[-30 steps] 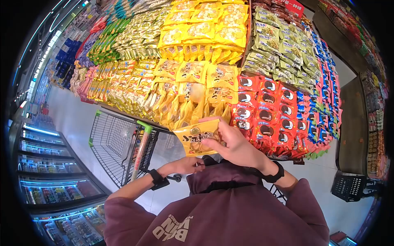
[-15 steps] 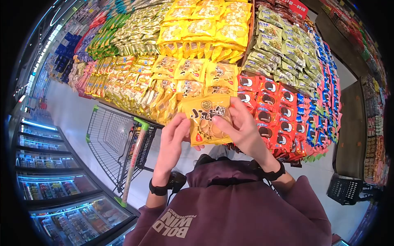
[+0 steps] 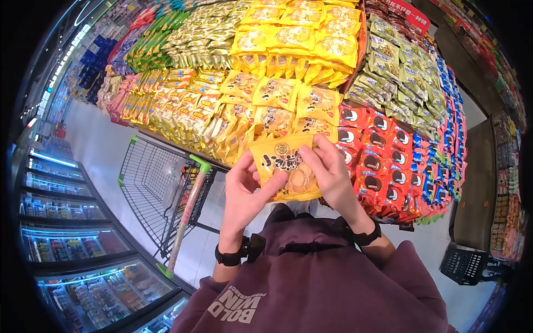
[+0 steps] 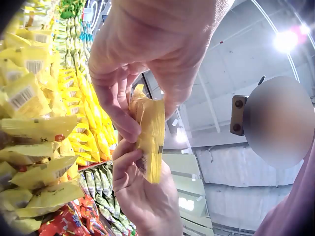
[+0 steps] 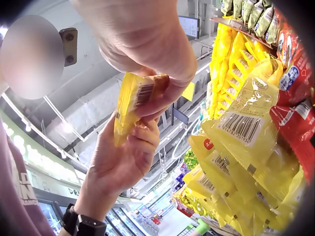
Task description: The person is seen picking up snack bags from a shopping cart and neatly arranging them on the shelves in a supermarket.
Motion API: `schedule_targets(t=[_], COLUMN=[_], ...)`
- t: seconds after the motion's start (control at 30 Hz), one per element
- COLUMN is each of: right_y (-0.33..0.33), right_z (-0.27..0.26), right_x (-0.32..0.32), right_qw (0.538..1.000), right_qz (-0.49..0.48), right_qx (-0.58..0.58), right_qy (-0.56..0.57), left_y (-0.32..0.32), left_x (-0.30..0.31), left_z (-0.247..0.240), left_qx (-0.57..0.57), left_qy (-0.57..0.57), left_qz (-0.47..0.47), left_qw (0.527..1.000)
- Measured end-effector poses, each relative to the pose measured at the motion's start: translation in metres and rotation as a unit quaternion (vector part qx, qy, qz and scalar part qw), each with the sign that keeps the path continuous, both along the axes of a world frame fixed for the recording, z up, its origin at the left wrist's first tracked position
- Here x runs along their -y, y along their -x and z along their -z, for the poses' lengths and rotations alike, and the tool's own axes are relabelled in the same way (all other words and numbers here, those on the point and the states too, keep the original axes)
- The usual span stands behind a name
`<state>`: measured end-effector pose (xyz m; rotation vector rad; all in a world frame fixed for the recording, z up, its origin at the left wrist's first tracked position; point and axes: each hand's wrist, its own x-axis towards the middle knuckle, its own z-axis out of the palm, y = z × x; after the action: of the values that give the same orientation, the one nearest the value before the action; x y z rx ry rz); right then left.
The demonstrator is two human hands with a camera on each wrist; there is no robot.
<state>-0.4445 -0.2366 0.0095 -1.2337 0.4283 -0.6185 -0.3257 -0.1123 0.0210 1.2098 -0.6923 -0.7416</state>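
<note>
A yellow bag of small round crackers [image 3: 288,166] is held up in front of the chest, its printed front toward the head camera. My left hand [image 3: 244,191] grips its left side, thumb across the lower front. On the opposite side my right hand [image 3: 332,175] pinches it, thumb near the upper right corner. Edge-on, the bag [image 4: 150,132] shows between both hands in the left wrist view. A barcode marks the back of the bag [image 5: 138,98] in the right wrist view. Matching yellow bags [image 3: 276,91] lie stacked just beyond the hands.
Red cookie packs [image 3: 377,161] fill the bin to the right, green packs [image 3: 388,72] behind them. A wire shopping cart [image 3: 158,177] with a green-ended handle stands at left. Glass-topped freezers [image 3: 105,288] line the left side. A black basket [image 3: 465,263] sits on the floor at right.
My left hand has come up from below and taken hold of the bag's left side. The bag has moved from the right hand alone to between both hands, its front turned upward.
</note>
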Motion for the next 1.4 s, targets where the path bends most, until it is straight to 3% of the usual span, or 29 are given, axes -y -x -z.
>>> schedule_targets(t=[0.23,0.53,0.7,0.77,0.83,0.87,1.07,1.27,1.4], right_y=[-0.030,-0.055,-0.056,-0.059,-0.070,-0.070,-0.072,-0.072,-0.074], right_z=[-0.012,-0.017,0.001,0.002,0.007,0.006,0.004,0.003,0.011], right_x=[-0.015,-0.032,-0.040,-0.048,-0.049,-0.050,-0.058,-0.057,-0.052], right_qw=[0.998,0.999,0.987,0.984,0.986,0.984,0.999,0.997,0.983], right_qz=[-0.057,-0.031,0.015,0.023,0.021,0.014,0.004,0.033,0.128], right_qx=[0.014,0.016,-0.114,-0.093,0.032,0.023,0.031,0.040,0.011], right_qy=[-0.002,-0.010,0.115,0.150,0.160,0.178,-0.021,-0.058,0.133], left_y=[-0.041,-0.076,-0.082,-0.081,-0.086,-0.088,-0.085,-0.085,-0.085], left_x=[-0.014,-0.031,-0.037,-0.043,-0.045,-0.046,-0.042,-0.036,-0.031], left_z=[0.004,0.019,0.024,0.025,0.022,0.023,0.012,0.011,0.012], left_qx=[0.027,-0.027,0.050,0.098,0.153,0.151,0.011,-0.019,0.017], left_qy=[0.001,-0.028,0.020,0.041,0.053,0.047,0.038,0.029,0.056], left_qz=[-0.031,-0.049,-0.040,-0.035,-0.026,-0.033,-0.017,-0.001,-0.053], left_qw=[0.999,0.998,0.998,0.994,0.986,0.987,0.999,0.999,0.997])
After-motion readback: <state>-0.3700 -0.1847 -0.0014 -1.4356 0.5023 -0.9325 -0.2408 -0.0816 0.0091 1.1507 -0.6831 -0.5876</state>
